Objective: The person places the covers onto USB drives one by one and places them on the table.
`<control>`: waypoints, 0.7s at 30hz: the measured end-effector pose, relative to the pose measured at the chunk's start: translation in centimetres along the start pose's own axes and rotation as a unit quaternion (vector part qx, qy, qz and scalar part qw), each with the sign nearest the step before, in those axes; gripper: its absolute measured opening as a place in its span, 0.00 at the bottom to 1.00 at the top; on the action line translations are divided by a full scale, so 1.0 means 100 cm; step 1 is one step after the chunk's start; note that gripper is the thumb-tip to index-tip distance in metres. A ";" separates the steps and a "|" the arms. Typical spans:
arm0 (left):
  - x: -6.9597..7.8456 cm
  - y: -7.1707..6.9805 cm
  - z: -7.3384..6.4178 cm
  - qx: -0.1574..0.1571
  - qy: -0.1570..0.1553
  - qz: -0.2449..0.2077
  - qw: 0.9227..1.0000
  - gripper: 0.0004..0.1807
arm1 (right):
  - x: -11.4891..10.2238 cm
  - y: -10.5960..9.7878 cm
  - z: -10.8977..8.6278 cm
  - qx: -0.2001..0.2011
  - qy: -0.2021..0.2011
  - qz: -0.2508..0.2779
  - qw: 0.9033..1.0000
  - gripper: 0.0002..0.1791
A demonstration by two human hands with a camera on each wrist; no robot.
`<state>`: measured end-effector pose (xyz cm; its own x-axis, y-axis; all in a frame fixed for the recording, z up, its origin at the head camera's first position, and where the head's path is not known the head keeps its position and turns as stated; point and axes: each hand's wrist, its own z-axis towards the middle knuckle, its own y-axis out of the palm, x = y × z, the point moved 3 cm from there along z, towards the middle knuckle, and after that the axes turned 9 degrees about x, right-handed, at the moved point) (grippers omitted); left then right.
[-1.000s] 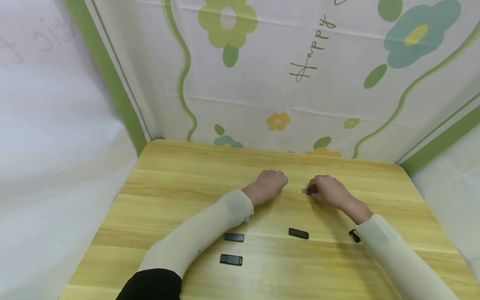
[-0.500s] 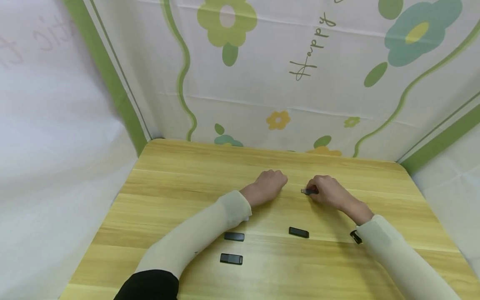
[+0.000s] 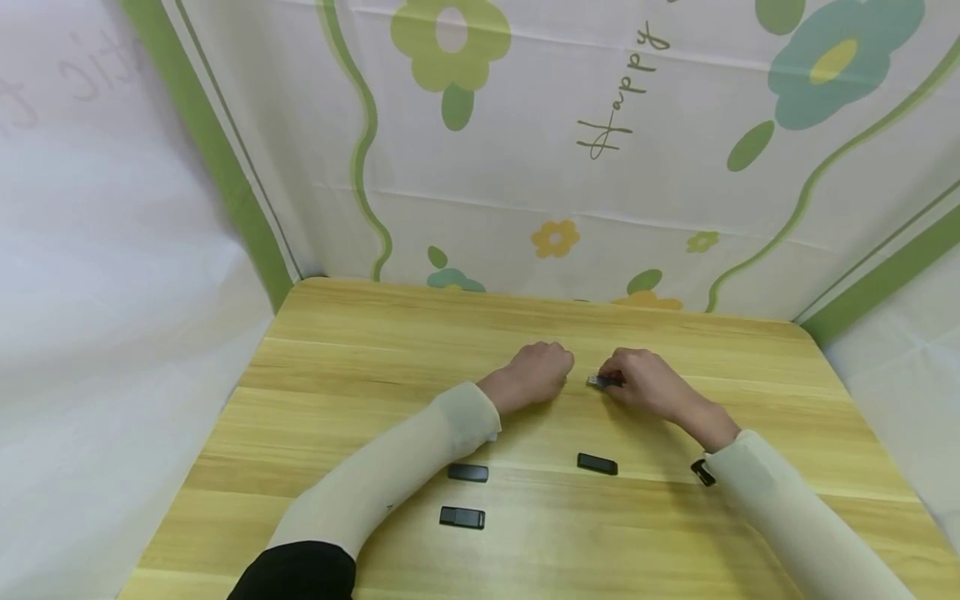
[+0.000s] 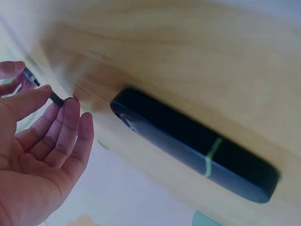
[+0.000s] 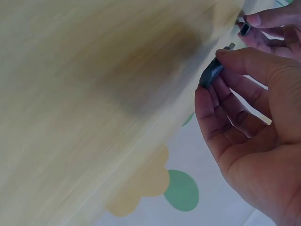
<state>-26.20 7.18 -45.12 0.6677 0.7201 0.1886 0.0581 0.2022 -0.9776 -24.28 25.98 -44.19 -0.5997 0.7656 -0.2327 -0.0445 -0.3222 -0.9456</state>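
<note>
My right hand (image 3: pixel 647 383) pinches a black USB flash drive (image 5: pixel 211 73) between thumb and fingers. Its bare metal plug (image 5: pixel 231 46) points left, toward my other hand. My left hand (image 3: pixel 534 373) grips a small dark cap (image 5: pixel 245 29) by thumb and fingertips; its hollow end faces the plug across a narrow gap. From the left wrist view, the cap (image 4: pixel 56 99) sits at the fingertips with the plug just beyond it. Both hands are low over the far part of the wooden table (image 3: pixel 375 333).
Nearer the person lie several black flash drives: one (image 3: pixel 468 473) by the left sleeve, another (image 3: pixel 462 517) below it, and a third (image 3: pixel 597 464) between the arms. A black object (image 3: pixel 702 472) shows at the right cuff. A flower-printed curtain (image 3: pixel 480 167) hangs behind the table.
My right hand has moved slightly left with the flash drive, bringing the plug closer to the left hand. The left hand has stayed nearly still. The loose drives have not moved.
</note>
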 end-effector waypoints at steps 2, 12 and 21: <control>0.000 0.000 0.000 -0.001 0.000 0.004 1.000 0.09 | -0.003 0.000 0.002 0.005 -0.007 0.002 1.000 0.10; 0.002 0.001 0.000 -0.005 0.009 0.016 1.000 0.08 | -0.011 0.000 0.007 0.013 -0.011 0.018 1.000 0.10; 0.004 0.001 0.000 0.008 0.012 0.017 1.000 0.08 | -0.013 0.003 0.008 0.021 -0.020 0.022 0.999 0.10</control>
<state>-25.93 7.44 -45.17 0.6862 0.7113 0.1523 0.0236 0.1875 -0.9820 -24.12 24.42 -44.00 -0.6337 0.7274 -0.2635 -0.0500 -0.3783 -0.9243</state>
